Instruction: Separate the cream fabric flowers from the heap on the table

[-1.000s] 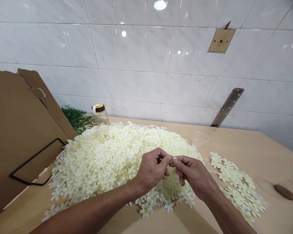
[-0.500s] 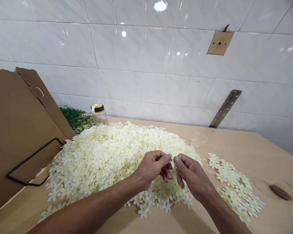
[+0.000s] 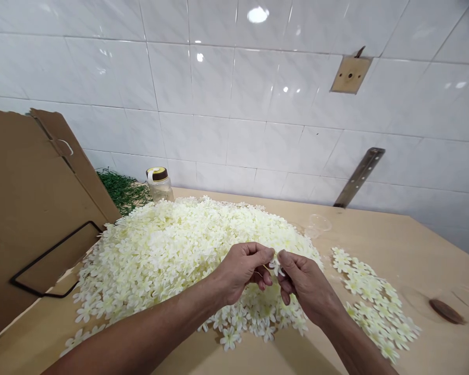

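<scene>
Over the right side of a large heap of pale cream artificial flowers (image 3: 172, 245), both hands come together at the fingertips. My left hand (image 3: 248, 268) pinches a small white flower (image 3: 276, 266) between thumb and forefinger. From the other side, my right hand (image 3: 303, 278) pinches the same flower, and its petals show in the narrow gap between the hands. Part of the flower is hidden by the fingers. To the right of my right forearm, a group of flowers (image 3: 375, 297) lies spread flat on the table.
A cardboard box (image 3: 35, 208) with a black wire frame (image 3: 50, 255) stands at left. Behind the heap are green artificial foliage (image 3: 123, 190) and a bottle with a brown lid (image 3: 158, 182). A clear plastic cup (image 3: 319, 224), a brown oval object (image 3: 446, 311) and a metal bracket (image 3: 358, 178) are at right.
White petals now show between my fingertips, where little of the flower was visible before. My right hand has turned slightly. The camera view has shifted a little.
</scene>
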Available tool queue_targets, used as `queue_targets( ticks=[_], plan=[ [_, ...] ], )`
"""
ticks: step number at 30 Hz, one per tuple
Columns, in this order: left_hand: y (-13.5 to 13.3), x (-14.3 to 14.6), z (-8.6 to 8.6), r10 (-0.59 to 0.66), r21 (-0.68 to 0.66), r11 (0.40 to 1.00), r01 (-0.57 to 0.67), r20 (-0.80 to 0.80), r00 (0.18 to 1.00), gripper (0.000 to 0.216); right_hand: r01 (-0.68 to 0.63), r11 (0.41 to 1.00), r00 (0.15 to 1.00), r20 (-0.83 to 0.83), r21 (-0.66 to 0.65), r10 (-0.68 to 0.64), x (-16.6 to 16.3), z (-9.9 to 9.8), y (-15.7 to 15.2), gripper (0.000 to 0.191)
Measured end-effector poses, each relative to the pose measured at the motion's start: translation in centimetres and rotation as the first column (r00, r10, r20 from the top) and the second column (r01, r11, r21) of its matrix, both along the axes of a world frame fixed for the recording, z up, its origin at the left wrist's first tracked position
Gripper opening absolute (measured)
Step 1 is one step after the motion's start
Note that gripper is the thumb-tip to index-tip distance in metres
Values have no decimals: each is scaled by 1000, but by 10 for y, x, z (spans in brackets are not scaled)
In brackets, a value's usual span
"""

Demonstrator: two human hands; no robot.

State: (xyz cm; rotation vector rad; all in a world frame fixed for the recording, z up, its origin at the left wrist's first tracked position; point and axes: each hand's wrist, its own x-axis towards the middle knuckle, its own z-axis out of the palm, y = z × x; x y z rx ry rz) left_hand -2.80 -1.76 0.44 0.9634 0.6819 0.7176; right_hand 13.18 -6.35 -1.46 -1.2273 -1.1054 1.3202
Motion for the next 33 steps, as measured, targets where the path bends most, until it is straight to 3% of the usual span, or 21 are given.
queue_targets(
  ticks=[5, 13, 20, 26, 30, 33],
  plan=[
    [3, 0, -4, 73, 24, 997, -73, 13, 997, 32, -102, 994, 994, -27, 26, 102, 5, 2, 0, 40],
    [10, -6, 3, 254, 38, 966, -257, 57, 965, 30, -27, 996, 1000, 6, 86, 26, 8, 3, 0, 31],
    [9, -6, 6, 166, 20, 986, -167, 33, 986, 29, 8, 996, 1000, -11, 89, -7, 8, 3, 1, 32],
    [10, -6, 7, 172, 23, 985, -173, 38, 984, 29, -33, 998, 998, -60, 56, 36, 9, 2, -2, 38],
    [10, -6, 6, 170, 28, 985, -171, 52, 984, 30, 13, 1000, 996, -85, -2, -13, 8, 3, -2, 42],
    [10, -6, 5, 175, 34, 984, -177, 49, 983, 31, 53, 998, 999, -10, 37, -53, 8, 3, 0, 44]
  ],
)
